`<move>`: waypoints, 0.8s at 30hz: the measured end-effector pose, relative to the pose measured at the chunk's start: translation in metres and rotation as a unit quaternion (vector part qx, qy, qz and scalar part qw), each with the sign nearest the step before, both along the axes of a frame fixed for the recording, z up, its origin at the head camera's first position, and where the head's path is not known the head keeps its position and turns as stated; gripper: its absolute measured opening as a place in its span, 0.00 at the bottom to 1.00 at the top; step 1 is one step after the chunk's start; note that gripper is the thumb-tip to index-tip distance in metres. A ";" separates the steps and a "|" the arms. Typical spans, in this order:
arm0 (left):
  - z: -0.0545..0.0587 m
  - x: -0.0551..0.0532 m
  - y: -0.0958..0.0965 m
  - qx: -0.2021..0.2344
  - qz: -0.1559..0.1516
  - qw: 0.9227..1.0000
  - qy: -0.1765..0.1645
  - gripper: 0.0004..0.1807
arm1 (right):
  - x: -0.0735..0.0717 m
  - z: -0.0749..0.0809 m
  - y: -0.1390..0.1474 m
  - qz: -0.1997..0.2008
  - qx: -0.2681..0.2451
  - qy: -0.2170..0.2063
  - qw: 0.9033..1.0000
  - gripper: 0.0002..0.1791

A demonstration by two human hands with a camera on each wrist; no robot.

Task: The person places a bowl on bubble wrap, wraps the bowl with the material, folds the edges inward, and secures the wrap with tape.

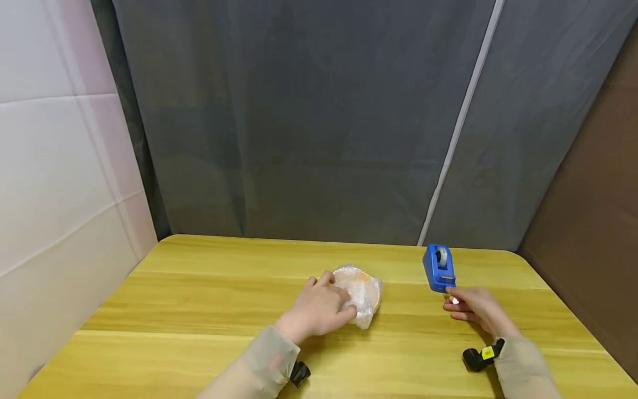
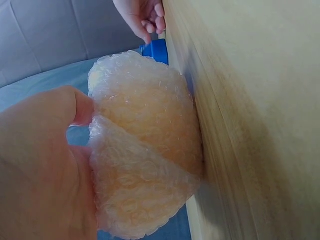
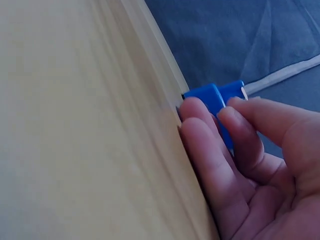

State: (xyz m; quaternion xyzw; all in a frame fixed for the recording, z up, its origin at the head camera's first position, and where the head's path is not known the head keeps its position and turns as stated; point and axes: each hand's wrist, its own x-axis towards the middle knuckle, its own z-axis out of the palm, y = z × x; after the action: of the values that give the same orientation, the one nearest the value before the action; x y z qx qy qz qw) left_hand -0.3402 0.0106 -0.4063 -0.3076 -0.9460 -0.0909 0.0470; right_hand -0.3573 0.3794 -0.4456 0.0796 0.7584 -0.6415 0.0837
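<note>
A bundle in clear bubble wrap (image 1: 363, 291) lies on the table, with something pale orange showing through. My left hand (image 1: 319, 307) rests against its left side, thumb and fingers spread over the wrap; the left wrist view shows the folded wrap (image 2: 145, 135) up close. Farther right stands a blue tape dispenser (image 1: 438, 271) with a roll of clear tape (image 1: 441, 256). At its front end my right hand (image 1: 476, 307) pinches with thumb and index finger at the tape end, which barely shows. Its other fingers curl loosely beside the dispenser (image 3: 205, 95).
The wood-grain table (image 1: 199, 305) reaches back to a grey curtain (image 1: 324, 122) with a pale diagonal strip. A white curtain (image 1: 65, 166) hangs on the left, and a brown panel (image 1: 593, 194) borders the right side.
</note>
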 end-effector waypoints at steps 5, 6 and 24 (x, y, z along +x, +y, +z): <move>0.002 0.000 0.001 -0.001 -0.003 1.000 0.002 0.26 | -0.004 0.004 0.003 0.014 0.011 -0.016 1.000 0.24; 0.002 0.001 0.001 -0.002 -0.003 1.000 0.003 0.26 | -0.004 0.005 0.003 0.016 0.009 -0.017 1.000 0.24; 0.001 0.003 0.002 -0.006 -0.009 1.000 0.002 0.27 | -0.001 0.007 0.006 0.025 0.010 -0.035 0.999 0.21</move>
State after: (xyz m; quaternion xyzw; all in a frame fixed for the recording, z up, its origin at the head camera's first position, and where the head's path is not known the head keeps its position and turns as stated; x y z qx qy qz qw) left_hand -0.3372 0.0124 -0.4050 -0.3168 -0.9436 -0.0852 0.0457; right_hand -0.3586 0.3850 -0.4390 0.0843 0.7631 -0.6284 0.1255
